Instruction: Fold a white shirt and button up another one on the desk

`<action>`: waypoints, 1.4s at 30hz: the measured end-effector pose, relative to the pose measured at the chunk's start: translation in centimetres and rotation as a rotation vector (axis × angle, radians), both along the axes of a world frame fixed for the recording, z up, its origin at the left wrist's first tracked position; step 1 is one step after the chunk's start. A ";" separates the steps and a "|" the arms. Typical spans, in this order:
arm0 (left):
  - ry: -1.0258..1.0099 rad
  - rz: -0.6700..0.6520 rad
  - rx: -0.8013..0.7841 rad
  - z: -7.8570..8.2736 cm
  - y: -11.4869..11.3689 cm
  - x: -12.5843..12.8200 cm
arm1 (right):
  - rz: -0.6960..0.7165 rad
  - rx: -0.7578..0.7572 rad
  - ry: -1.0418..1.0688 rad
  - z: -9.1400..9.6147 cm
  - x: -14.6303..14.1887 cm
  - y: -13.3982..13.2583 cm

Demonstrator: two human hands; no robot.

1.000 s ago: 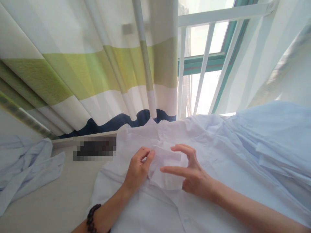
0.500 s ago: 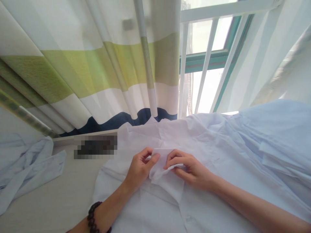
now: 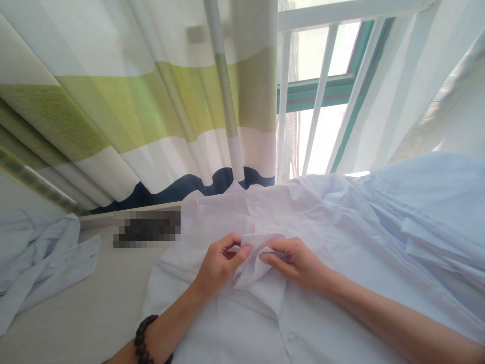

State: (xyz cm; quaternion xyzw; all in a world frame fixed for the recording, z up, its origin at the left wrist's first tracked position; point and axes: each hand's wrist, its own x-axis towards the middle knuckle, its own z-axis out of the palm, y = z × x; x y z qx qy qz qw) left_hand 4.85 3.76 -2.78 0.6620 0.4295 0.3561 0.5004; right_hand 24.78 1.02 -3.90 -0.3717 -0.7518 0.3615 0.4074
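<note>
A white shirt [image 3: 326, 242] lies spread on a pale table [image 3: 87, 313]. My left hand [image 3: 217, 265] pinches a raised fold of the shirt's front edge [image 3: 261, 253] between thumb and fingers. My right hand [image 3: 295, 263] pinches the same fold from the right side, fingertips almost meeting those of the left. A dark bead bracelet [image 3: 146, 338] sits on my left wrist. What lies inside the fold is hidden by the cloth.
A crumpled pale blue garment [image 3: 38, 258] lies at the table's left. Another pale blue garment [image 3: 435, 212] is piled at the right. A striped curtain [image 3: 151, 111] hangs behind the table, beside a barred window [image 3: 322, 91]. A blurred dark patch [image 3: 147, 228] sits near the table's far edge.
My right hand, open and hovering a second ago, came down and closed on the shirt fold. Both hands now pinch it closer together, and the fold is bunched up higher.
</note>
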 end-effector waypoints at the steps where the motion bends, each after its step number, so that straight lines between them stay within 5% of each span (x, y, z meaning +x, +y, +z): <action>1: 0.010 -0.004 0.005 0.0 0.0 0.0 | -0.009 0.006 -0.009 -0.1 0.0 0.0; 11: 0.036 -0.051 -0.002 -0.2 -0.4 0.0 | -0.039 0.097 -0.079 -0.3 -0.1 -0.1; 18: 0.097 -0.067 0.014 -0.1 -0.4 0.1 | 0.130 -0.103 0.087 0.7 0.3 -0.1; 27: 0.050 -0.132 0.178 0.2 -0.5 0.2 | 0.054 -0.140 0.025 0.3 0.2 -0.2; 32: 0.037 -0.128 0.015 0.0 -0.3 -0.1 | 0.072 -0.292 0.133 0.2 0.4 0.0; 42: 0.068 -0.177 0.062 0.3 -0.7 0.0 | 0.090 -0.387 0.203 0.0 0.7 0.2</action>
